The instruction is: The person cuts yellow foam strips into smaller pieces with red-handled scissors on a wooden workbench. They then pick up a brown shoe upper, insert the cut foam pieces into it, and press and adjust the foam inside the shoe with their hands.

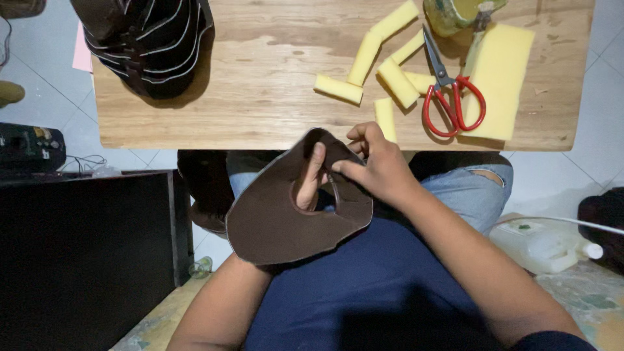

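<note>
Stack of dark cut pieces (151,45): seen on the counter (260,84), well up and to the left of both hands; untouched.
Brown leather piece (286,211): held over the lap, below the counter's near edge, between the two hands; a hole is cut near its middle, with a slit or seam running from it toward the top edge.
Left hand (311,179): mostly hidden behind the leather; fingers (316,162) are seen through the hole and are curled over the upper edge, so the piece is gripped from behind.
Right hand (380,162): closed in a pinch on the leather's top right edge, just beside the left fingers.
Technique, judged: the two grips are best kept close together at the slit, so the edges can be aligned without the soft sheet buckling; the lower flap is best left resting on the lap.
Yellow foam strips (364,62): scattered on the counter just above the right hand.
Red-handled scissors (448,91): laid up and to the right of the right hand, partly on a yellow foam sheet (504,78).
Risk, judged: the hole could be stretched by a hard pull.
</note>
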